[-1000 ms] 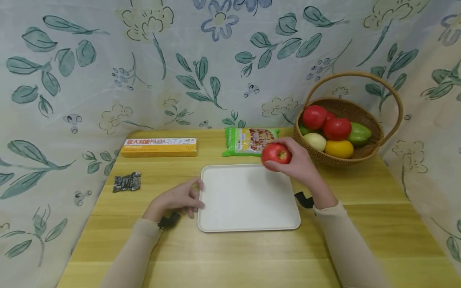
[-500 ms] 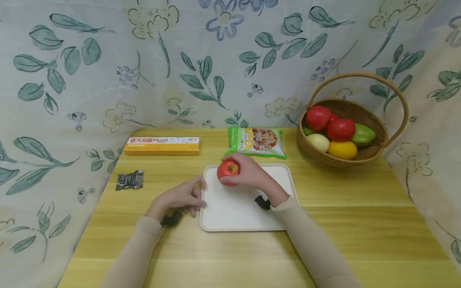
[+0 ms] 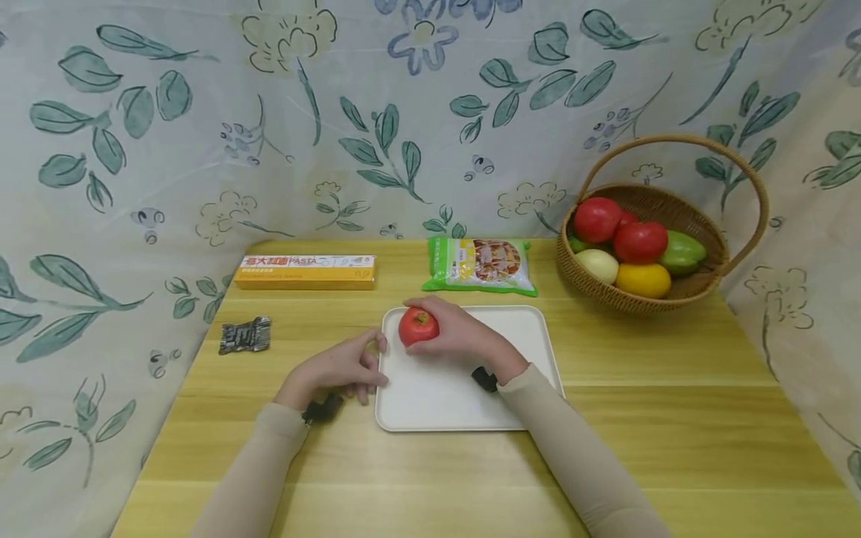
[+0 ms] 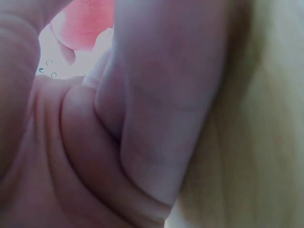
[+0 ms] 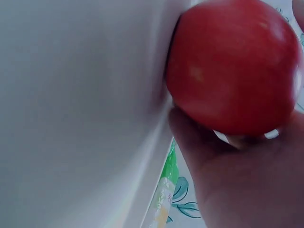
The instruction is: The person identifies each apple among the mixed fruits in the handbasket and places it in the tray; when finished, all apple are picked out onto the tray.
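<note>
A red apple (image 3: 418, 326) is at the far left corner of a white rectangular tray (image 3: 471, 403). My right hand (image 3: 457, 332) grips it from the right, fingers on the far side and thumb on the near side. In the right wrist view the apple (image 5: 232, 66) is against the tray's surface or very close to it. My left hand (image 3: 339, 368) holds the tray's left edge, thumb and a bent finger at the rim. The left wrist view shows its curled fingers (image 4: 166, 95) close up, with part of the apple (image 4: 85, 23) beyond; the rim is hidden there.
A wicker basket (image 3: 605, 293) with several fruits stands at the back right. Behind the tray lies a green-and-white food packet (image 3: 480, 266). An orange pasta box (image 3: 306, 273) is at the back left, a small black wrapped packet (image 3: 245, 335) in front of it. Patterned cloth hangs behind.
My right hand has carried the apple leftward, from above the tray's far right corner down to its far left corner. My left hand has stayed at the tray's left edge.
</note>
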A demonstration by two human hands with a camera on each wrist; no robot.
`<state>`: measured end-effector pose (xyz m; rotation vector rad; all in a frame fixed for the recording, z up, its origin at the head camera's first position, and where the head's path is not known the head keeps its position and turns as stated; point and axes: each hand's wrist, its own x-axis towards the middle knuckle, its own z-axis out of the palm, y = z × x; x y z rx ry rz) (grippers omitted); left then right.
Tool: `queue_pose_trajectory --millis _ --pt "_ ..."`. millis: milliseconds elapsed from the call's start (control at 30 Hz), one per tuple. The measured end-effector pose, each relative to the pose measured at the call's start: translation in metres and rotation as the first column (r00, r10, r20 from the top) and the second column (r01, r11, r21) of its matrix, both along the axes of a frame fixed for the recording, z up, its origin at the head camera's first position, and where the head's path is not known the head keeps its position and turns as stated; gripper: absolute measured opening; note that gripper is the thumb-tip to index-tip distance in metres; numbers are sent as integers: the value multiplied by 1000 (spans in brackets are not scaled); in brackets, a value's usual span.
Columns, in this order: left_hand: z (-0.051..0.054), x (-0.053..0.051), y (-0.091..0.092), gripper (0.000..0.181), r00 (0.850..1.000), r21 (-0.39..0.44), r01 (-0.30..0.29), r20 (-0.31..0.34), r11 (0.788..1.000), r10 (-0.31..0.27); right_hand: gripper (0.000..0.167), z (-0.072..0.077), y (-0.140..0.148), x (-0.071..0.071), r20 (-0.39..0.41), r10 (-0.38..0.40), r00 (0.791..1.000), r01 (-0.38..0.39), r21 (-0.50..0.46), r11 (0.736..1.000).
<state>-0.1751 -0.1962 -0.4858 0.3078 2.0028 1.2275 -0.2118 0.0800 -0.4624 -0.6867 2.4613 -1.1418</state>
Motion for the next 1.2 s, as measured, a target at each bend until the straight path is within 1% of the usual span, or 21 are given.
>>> queue_pose_trajectory --millis 67,133,200,267,467,733,900,967,1033,1133,1200 --pt "0 0 0 58 1000 -3 0 0 1000 0 89 1 3 0 34 30 999 -30 4 1000" --pt "0 -1 0 58 1000 -7 2 -3 1000 -2 93 1 7 0 58 41 997 -42 7 999" --pt "0 -1 0 58 1000 -9 4 -2 1000 -4 94 2 10 -1 69 36 997 -37 7 999" --pt "0 -1 1 58 1000 -9 5 -2 1000 -5 92 2 13 -2 73 29 997 -29 4 1000" --pt "0 -1 1 59 1000 -4 6 -4 1000 -6 84 1 11 -3 60 25 998 -24 -18 1000" --pt "0 0 1 58 1000 11 5 -9 1000 -5 86 -1 1 -1 20 -1 1000 2 -33 999" --pt "-2 0 1 58 1000 8 4 -12 1000 -4 92 1 5 -3 26 -3 1000 4 -44 999" --pt "-3 1 0 58 1000 3 1 -10 1000 -1 95 5 11 -5 17 -12 1000 13 -56 998" --pt "-3 1 0 59 1000 3 -1 -8 1000 1 96 14 21 -6 1 -39 999 39 -82 996" --pt "-3 1 0 59 1000 6 -2 -4 1000 2 96 36 43 -7 -44 -108 993 101 -139 985" --pt "-2 1 0 60 1000 11 -1 -4 1000 1 95 53 62 -7 -76 -169 983 153 -189 970"
